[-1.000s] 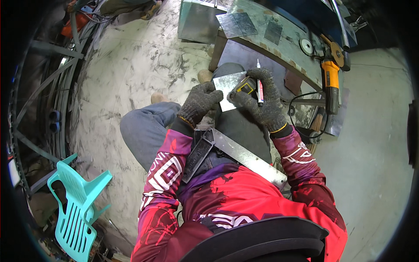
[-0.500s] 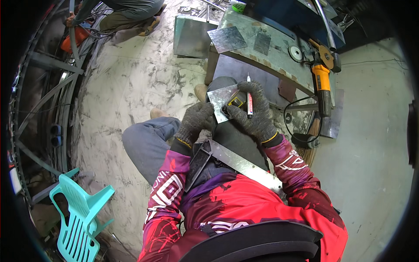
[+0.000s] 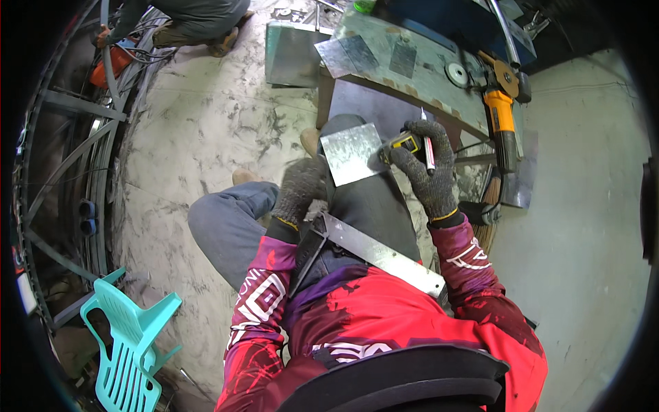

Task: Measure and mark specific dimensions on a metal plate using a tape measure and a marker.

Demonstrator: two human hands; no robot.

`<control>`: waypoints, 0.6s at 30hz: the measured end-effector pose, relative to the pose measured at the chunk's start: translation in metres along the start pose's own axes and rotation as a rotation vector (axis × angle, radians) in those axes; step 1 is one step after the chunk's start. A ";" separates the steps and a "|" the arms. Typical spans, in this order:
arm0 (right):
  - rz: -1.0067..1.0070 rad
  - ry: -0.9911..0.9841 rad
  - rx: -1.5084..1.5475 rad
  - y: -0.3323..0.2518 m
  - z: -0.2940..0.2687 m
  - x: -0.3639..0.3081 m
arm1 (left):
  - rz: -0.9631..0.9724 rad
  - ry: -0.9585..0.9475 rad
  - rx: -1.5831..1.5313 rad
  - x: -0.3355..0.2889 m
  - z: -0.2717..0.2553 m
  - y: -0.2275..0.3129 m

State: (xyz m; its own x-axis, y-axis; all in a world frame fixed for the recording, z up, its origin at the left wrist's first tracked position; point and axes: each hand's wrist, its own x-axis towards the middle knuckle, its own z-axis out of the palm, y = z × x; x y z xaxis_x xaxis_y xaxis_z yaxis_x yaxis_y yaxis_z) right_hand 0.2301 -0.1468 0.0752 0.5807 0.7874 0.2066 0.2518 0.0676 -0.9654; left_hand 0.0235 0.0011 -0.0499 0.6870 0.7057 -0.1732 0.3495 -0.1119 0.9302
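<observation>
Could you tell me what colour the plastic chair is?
The plastic chair is turquoise, seen in the head view.

turquoise plastic chair (image 3: 127, 347) lower left; yellow angle grinder (image 3: 500, 117) on workbench (image 3: 425, 75); crouching person (image 3: 185, 17) top.

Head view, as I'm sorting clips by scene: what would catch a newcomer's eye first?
At centre, a square grey sheet-metal piece lies on the person's knee, with the gloved right hand at its right edge gripping a yellow-and-black tape measure and a red-and-white marker. The gloved left hand rests lower left of the sheet. A yellow angle grinder lies on the metal workbench above; a turquoise plastic chair stands lower left.
</observation>
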 end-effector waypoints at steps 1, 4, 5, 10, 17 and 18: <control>-0.075 0.005 -0.124 0.001 -0.003 0.001 | 0.055 0.110 0.013 -0.002 -0.002 -0.007; -0.102 0.040 -0.145 -0.001 -0.003 -0.001 | -0.078 0.244 -0.058 -0.030 -0.014 0.068; -0.223 0.046 -0.243 -0.004 -0.001 -0.002 | -0.034 0.207 -0.112 -0.038 -0.012 0.085; -0.467 -0.128 -0.421 -0.035 0.007 -0.014 | 0.026 0.021 -0.555 -0.052 0.019 0.130; -0.427 -0.157 -0.448 -0.035 0.006 -0.038 | 0.108 0.005 -0.239 -0.065 0.011 0.135; -0.425 -0.153 -0.465 -0.036 0.007 -0.039 | 0.113 0.016 -0.222 -0.065 0.011 0.135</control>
State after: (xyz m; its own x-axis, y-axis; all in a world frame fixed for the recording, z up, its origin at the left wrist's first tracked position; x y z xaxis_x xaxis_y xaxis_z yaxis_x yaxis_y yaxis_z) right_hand 0.1932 -0.1758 0.1006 0.2481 0.8315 0.4970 0.7645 0.1471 -0.6277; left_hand 0.0334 -0.0672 0.0837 0.7030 0.7086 -0.0606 0.1214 -0.0356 0.9920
